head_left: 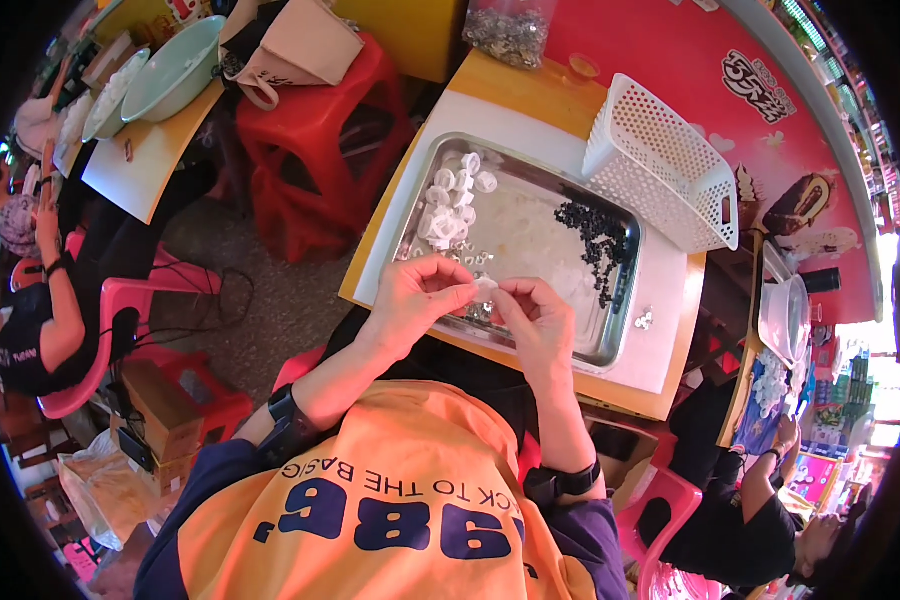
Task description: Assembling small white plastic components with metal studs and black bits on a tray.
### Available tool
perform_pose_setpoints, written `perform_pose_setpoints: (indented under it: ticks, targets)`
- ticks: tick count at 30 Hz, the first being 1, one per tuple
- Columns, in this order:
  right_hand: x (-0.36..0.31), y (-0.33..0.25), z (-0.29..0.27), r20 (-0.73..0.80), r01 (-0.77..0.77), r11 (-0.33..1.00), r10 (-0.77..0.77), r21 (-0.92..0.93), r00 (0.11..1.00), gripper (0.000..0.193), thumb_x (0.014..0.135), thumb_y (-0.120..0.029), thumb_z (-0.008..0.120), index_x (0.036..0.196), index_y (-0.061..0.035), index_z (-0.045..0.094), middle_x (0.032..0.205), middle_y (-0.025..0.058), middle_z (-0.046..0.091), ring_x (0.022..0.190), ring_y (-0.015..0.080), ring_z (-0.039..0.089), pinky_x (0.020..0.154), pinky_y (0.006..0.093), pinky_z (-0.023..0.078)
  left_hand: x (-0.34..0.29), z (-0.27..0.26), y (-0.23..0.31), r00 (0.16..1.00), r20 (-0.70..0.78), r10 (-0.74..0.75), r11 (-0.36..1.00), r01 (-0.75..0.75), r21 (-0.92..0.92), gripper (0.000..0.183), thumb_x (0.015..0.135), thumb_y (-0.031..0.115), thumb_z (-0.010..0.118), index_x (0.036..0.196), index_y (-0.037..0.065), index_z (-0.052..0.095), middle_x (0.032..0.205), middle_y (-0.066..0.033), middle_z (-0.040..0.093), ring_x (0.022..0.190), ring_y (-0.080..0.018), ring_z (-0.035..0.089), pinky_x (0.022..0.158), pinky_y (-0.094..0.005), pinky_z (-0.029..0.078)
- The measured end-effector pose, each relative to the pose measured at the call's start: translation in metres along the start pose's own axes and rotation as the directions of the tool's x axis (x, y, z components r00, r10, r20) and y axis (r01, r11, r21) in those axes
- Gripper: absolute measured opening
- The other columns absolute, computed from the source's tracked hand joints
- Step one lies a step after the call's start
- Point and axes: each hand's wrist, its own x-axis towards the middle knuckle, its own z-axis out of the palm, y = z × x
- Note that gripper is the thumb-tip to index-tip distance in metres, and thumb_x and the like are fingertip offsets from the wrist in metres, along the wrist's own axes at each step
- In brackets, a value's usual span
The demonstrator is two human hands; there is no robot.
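Observation:
Above the near edge of a metal tray point(432, 160), my two hands meet fingertip to fingertip. My left hand point(417, 302) pinches a small white part point(484, 289) between thumb and fingers. From the other side, my right hand point(538, 318) closes its thumb and fingers on the same part. Its exact kind is too small to tell and partly covered by my fingers. White ring-like plastic parts point(443, 222) are heaped in the tray's left side, with small shiny metal pieces point(482, 257) just beyond my fingers. Small black parts point(600, 240) lie scattered at the tray's right.
A white perforated basket point(660, 165) stands at the tray's far right corner. Behind the tray is a clear bag of metal pieces point(510, 35). Red stools point(315, 130) with a beige bag point(295, 50) stand left. Other people sit at tables on both sides.

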Motion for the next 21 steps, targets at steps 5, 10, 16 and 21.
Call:
perform_pose_setpoints:
  ticks: [5,10,16,21]
  targets:
    - [0.015,-0.022,-0.008,0.099,0.044,0.999,-0.041,-0.027,0.994,0.012,0.085,-0.007,0.063,0.094,0.0024,0.066,0.072,0.0037,0.064,0.064,0.0051,0.056,0.057,0.0204,0.045,0.006,-0.003,0.008,0.974,0.196,-0.113,0.952,0.162,-0.258,0.004,0.083,0.002,0.064,0.087,0.002,0.062,0.101,-0.0067,0.063,0.089,-0.0155,0.063,0.083,-0.0313,0.055]
    - [0.03,-0.041,-0.014,0.166,0.07,0.984,-0.043,-0.162,0.985,0.014,0.085,-0.007,0.063,0.095,0.0011,0.066,0.077,0.004,0.065,0.064,0.0071,0.057,0.061,0.0216,0.046,0.014,-0.007,0.019,0.977,0.21,-0.038,0.955,0.098,-0.28,0.01,0.083,0.002,0.064,0.093,0.002,0.061,0.102,-0.0075,0.064,0.091,-0.0163,0.064,0.081,-0.0293,0.056]
    - [0.034,-0.008,-0.047,0.241,0.308,0.681,-0.194,-0.665,0.951,0.012,0.079,-0.007,0.065,0.09,-0.0033,0.069,0.087,0.0106,0.065,0.078,0.0229,0.064,0.069,0.0297,0.049,0.007,-0.035,0.012,0.993,0.075,-0.091,0.908,0.113,-0.404,0.025,0.087,0.004,0.06,0.111,-0.002,0.059,0.102,-0.0109,0.065,0.092,-0.019,0.065,0.082,-0.0277,0.056]
    - [0.025,0.013,-0.049,0.324,0.312,0.683,-0.115,-0.66,0.939,0.013,0.079,-0.007,0.064,0.09,-0.0035,0.067,0.088,0.0114,0.063,0.082,0.0286,0.062,0.073,0.0337,0.049,0.004,-0.042,0.001,0.993,0.074,-0.097,0.89,0.12,-0.439,0.028,0.088,0.006,0.059,0.114,-0.004,0.057,0.104,-0.0119,0.064,0.093,-0.0194,0.065,0.083,-0.0278,0.055]
